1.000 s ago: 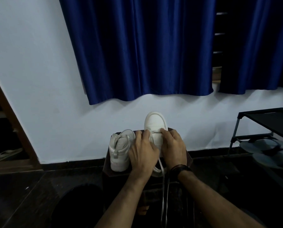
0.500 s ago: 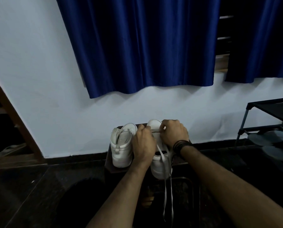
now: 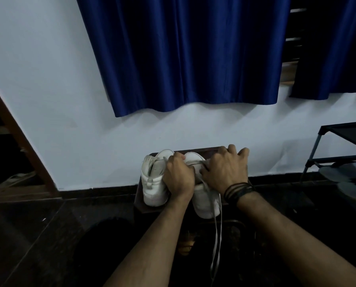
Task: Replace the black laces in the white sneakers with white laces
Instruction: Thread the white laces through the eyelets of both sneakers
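Two white sneakers stand side by side on a dark brown stool [image 3: 138, 205], toes toward the wall. The left sneaker [image 3: 153, 184] stands free with its tongue loose. Both hands are over the right sneaker [image 3: 205, 203], whose heel overhangs the stool's front edge. My left hand [image 3: 179, 177] is curled over its eyelet area, fingertips at the left end of a white lace bar [image 3: 193, 162]. My right hand [image 3: 224, 168] pinches the lace's right end with thumb and forefinger, its other fingers spread forward. Two white lace ends [image 3: 216, 235] hang down past the heel. No black laces are visible.
A white wall with a blue curtain [image 3: 183, 52] rises just behind the stool. A black shoe rack [image 3: 338, 146] holding dark footwear stands at the right. A brown door frame [image 3: 17, 141] is at the left. The floor is dark and glossy.
The right sneaker has come nearer to me, so its heel now overhangs the stool. My right hand's outer fingers have spread open forward. Both hands stay at the lace.
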Demonstrator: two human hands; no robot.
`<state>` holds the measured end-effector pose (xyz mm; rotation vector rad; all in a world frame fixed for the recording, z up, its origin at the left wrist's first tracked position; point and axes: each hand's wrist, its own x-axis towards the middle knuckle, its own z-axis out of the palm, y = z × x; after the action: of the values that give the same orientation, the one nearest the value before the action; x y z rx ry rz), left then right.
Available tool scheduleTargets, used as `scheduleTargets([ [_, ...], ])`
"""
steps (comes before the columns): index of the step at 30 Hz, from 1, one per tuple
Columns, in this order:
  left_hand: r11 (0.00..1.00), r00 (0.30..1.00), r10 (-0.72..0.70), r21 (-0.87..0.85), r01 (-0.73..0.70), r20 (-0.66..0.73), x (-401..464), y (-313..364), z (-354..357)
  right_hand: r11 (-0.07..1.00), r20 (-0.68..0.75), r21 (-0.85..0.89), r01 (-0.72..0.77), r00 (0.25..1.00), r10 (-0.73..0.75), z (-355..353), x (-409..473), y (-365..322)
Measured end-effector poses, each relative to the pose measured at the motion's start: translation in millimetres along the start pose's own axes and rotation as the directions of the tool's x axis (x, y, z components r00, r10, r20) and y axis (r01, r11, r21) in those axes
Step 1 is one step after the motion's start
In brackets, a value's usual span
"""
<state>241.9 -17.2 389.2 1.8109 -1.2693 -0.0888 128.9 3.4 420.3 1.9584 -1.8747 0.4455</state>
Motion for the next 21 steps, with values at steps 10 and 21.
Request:
scheduleTargets([
  [10, 0.968, 0.995, 0.077, 0.234, -0.089, 0.061, 5, 10, 8, 0.384, 0.562, 0.753, -0.535, 0.826, 0.048, -21, 36, 23],
  [21, 0.6, 0.819, 0.399, -0.793, 0.106, 0.411, 20, 89, -74, 0.125, 0.458, 0.888, -0.442, 0.876, -0.15, -108, 52, 60],
])
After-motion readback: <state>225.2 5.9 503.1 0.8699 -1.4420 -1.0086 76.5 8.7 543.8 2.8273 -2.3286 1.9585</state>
